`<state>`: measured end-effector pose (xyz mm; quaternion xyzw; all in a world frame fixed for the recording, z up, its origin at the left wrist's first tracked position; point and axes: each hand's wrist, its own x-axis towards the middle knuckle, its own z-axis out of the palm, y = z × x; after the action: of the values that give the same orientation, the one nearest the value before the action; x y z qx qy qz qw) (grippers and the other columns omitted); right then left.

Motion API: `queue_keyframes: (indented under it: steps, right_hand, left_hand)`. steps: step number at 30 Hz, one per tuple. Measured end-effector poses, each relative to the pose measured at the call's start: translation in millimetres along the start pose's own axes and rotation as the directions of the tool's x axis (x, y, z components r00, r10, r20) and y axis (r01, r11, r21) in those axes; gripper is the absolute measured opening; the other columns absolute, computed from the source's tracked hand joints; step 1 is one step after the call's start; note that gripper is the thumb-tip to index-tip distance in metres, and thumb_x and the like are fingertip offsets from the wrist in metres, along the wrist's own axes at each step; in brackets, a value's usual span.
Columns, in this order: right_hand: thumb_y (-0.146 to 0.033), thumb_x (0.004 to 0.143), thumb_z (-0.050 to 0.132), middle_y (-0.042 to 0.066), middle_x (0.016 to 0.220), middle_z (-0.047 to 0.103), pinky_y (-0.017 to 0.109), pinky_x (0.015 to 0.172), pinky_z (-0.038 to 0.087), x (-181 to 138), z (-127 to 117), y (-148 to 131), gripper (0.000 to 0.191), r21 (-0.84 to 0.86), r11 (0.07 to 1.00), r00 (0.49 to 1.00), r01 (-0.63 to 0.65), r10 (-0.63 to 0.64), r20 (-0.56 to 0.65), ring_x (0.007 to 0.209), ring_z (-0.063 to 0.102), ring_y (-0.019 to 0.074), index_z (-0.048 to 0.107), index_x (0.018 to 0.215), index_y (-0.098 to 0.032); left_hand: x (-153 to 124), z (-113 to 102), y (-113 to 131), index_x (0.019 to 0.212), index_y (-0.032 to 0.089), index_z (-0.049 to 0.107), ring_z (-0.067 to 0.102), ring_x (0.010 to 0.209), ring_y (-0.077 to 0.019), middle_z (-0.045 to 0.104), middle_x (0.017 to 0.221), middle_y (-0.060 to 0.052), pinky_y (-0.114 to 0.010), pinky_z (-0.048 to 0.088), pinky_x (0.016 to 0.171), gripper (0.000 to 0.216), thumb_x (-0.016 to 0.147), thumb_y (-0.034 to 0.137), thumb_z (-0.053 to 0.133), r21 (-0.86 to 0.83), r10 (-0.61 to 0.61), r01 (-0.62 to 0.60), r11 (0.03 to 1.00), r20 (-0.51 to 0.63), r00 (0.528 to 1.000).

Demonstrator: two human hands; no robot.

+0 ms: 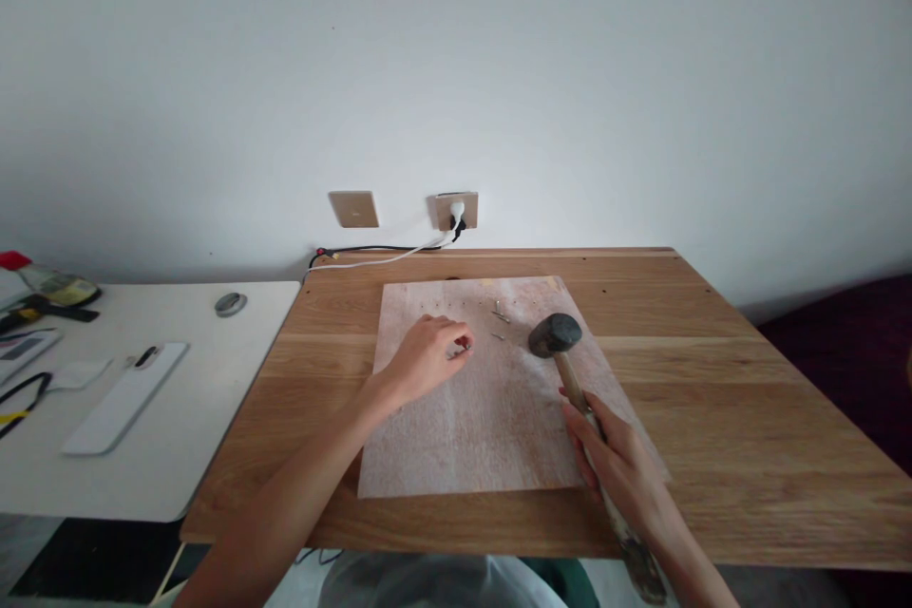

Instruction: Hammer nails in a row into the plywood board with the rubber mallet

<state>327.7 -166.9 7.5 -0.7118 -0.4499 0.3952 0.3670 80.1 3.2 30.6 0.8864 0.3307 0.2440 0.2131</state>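
Observation:
A thin wooden board (463, 437) lies flat on the wooden table. My right hand (617, 446) is wrapped around the handle of a mallet (556, 335), whose dark head is held over the right part of the board. Above the board's left-centre, my left hand (427, 356) is closed in a pinch, with a small metallic nail (467, 347) partly showing at the fingertips. Several loose nails (501, 315) rest on the board between the two hands. Along its far edge runs a row of small dark spots, too small to tell whether they are nail heads or holes.
To the left, a white table (171, 465) carries a white phone (128, 399), a grey tape roll (230, 305) and a bottle (61, 285) with a red cap. Cables (377, 256) run along the wooden table's (755, 456) back edge to a wall socket (456, 211).

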Motion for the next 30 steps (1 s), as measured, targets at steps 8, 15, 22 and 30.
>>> queue_keyframes:
  steps: [8, 15, 22, 30]
  right_hand:
    - [-0.063, 0.097, 0.05, -0.01, 0.046, 0.049, 0.024, 0.033, 0.04, -1, 0, 3, 0.062, 0.017, 1.0, 1.0, 0.0, 0.0, -0.001, 0.035, 0.046, 0.0152, 0.058, 0.134, -0.014]
    - [-0.062, 0.098, 0.049, -0.01, 0.048, 0.05, 0.025, 0.034, 0.04, 1, 0, 6, 0.061, -0.003, 1.0, 1.0, 0.001, -0.001, -0.002, 0.036, 0.049, 0.0159, 0.058, 0.136, -0.015]
    - [-0.064, 0.096, 0.049, -0.01, 0.046, 0.05, 0.027, 0.035, 0.041, -1, 0, -2, 0.065, -0.014, 1.0, 1.0, -0.002, 0.001, -0.008, 0.035, 0.049, 0.0169, 0.059, 0.135, -0.012]
    - [-0.065, 0.096, 0.047, -0.009, 0.045, 0.049, 0.027, 0.037, 0.041, -2, -1, -6, 0.068, -0.035, 0.999, 1.0, -0.001, 0.001, -0.007, 0.035, 0.049, 0.0169, 0.059, 0.135, -0.012]
  left_hand:
    - [2, 6, 2, 0.088, 0.021, 0.068, 0.071, 0.082, -0.0173, 0.075, 0.084, 0.001, -0.036, 0.047, 0.091, 0.009, 0.091, 0.012, 0.07, 0.126, -0.04, 0.028, 0.992, 0.098, 0.994]
    - [3, 8, 2, 0.091, 0.02, 0.068, 0.071, 0.084, -0.0176, 0.075, 0.086, 0.0, -0.037, 0.046, 0.092, 0.011, 0.092, 0.009, 0.068, 0.164, -0.048, 0.022, 0.986, 0.159, 0.986]
    - [1, 11, 2, 0.092, 0.021, 0.07, 0.07, 0.082, -0.0184, 0.075, 0.084, -0.002, -0.036, 0.049, 0.088, 0.009, 0.096, 0.014, 0.065, 0.192, -0.036, 0.014, 0.981, 0.112, 0.993]
    - [1, 13, 4, 0.092, 0.02, 0.068, 0.069, 0.08, -0.0187, 0.073, 0.083, -0.003, -0.037, 0.049, 0.088, 0.009, 0.097, 0.014, 0.064, 0.204, -0.021, 0.0, 0.979, 0.098, 0.995]
